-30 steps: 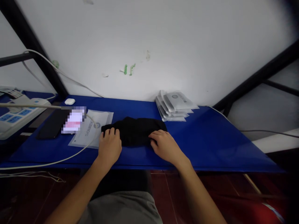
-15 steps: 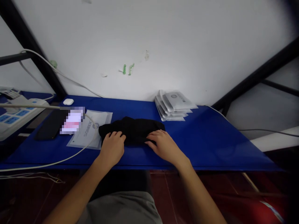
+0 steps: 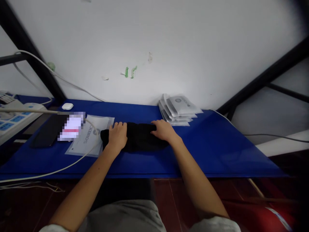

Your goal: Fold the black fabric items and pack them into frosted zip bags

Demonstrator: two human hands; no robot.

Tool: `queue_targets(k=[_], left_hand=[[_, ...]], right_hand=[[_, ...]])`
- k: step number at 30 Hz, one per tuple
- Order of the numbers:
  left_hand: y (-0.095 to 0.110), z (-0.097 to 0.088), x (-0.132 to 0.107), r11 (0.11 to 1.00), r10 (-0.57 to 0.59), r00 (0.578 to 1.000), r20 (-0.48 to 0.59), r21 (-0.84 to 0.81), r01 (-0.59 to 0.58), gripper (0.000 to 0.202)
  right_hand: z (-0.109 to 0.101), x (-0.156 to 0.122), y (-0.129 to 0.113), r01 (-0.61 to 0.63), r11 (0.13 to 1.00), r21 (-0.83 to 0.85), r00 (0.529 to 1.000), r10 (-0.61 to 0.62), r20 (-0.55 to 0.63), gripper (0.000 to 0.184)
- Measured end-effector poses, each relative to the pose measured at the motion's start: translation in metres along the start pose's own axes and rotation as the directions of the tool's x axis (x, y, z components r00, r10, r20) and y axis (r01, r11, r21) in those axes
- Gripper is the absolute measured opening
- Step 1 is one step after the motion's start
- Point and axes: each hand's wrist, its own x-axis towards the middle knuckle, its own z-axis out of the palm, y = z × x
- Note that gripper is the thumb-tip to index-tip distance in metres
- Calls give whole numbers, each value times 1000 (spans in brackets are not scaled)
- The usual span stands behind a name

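A folded black cloth garment (image 3: 138,138) lies flat in a rough strip on the blue tabletop, its exact kind hard to make out. My left hand (image 3: 117,135) rests over its left part, fingers bent over the far edge and thumb hidden. At the right end, my right hand (image 3: 164,129) holds the far edge, with thumb and fingers close together on the fabric. Partly beneath the garment's left end is a frosted plastic bag (image 3: 90,137) with printed lettering.
Several packed frosted bags (image 3: 182,106) are stacked by the wall. To the left are a dark phone (image 3: 47,130), a blurred lit screen (image 3: 72,125), a white earbud case (image 3: 67,106) and a power strip (image 3: 19,119). A pale cable (image 3: 60,170) crosses the table's front left.
Both hands have slid away from me to the garment's far edge. The fabric now lies flatter and smoother, with its bunched top edge straightened.
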Motion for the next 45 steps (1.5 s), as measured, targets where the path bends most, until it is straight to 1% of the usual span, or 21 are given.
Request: queue_targets(k=[2,6,9,13,17,20,22,24,25,27,28,30,33,35,36,37,39,40,41,43,45], left_hand=[[1,0,4,999,-41,998,-39,-14,40,27],[1,-2,9,995,-99,989,-106,-42,95,26],[0,-4,7,994,-103,983,-150,-55,95,25],[0,-9,1,989,-129,965,-229,-97,110,22],[4,-16,0,987,-132,934,-331,-136,91,19],[8,-25,0,982,-135,909,-395,-173,70,19],[10,-33,-5,979,-136,891,-432,-197,54,18],[10,-43,-16,978,-113,883,-457,-209,17,16],[10,-47,-24,978,-98,882,-461,-211,-1,15],[8,-54,-41,977,-83,887,-454,-211,-16,16],[6,-56,-48,974,-81,889,-451,-224,-25,19],[4,-55,-59,966,-67,904,-423,-256,-48,23],[2,-45,-61,965,-19,952,-305,-255,-62,33],[1,-35,-56,974,26,972,-235,-212,-78,39],[1,-32,-52,979,45,973,-224,-183,-87,39],[1,-29,-49,984,53,971,-233,-153,-90,39],[2,-26,-47,991,46,960,-276,-108,-78,37],[3,-27,-48,992,46,958,-285,-97,-77,35],[4,-28,-51,992,60,960,-272,-92,-88,33],[5,-31,-59,988,119,974,-194,-71,-135,29],[4,-29,-68,985,169,981,-97,-17,-172,27]], right_hand=[[-1,6,-1,-12,1000,-10,999,12,-34,30],[-1,9,-2,-43,999,-12,991,41,-128,24],[0,5,0,-51,999,15,975,53,-217,18],[-3,-6,3,-58,997,44,957,68,-282,17],[-8,-13,4,-43,996,82,924,71,-376,19],[-16,-15,3,-32,990,140,891,92,-444,21],[-24,-20,3,-22,982,187,866,112,-488,22],[-33,-31,4,11,972,236,855,113,-505,22],[-37,-39,4,39,964,263,868,98,-487,20],[-44,-55,6,121,939,321,933,2,-359,12],[-47,-63,7,148,923,356,949,-31,-313,9],[-49,-74,8,165,898,407,969,-71,-237,6],[-42,-76,10,158,884,440,983,-100,-153,13],[-33,-69,9,161,899,408,981,-102,-163,15],[-29,-65,8,153,919,364,975,-81,-205,17],[-25,-61,6,132,943,305,964,-50,-260,19],[-21,-56,1,66,979,192,926,12,-378,21],[-21,-57,-2,53,986,159,915,16,-403,19],[-21,-59,-4,64,988,142,921,-3,-390,16],[-23,-66,-9,134,982,136,960,-95,-264,10],[-21,-73,-12,181,976,122,980,-168,-110,13]])
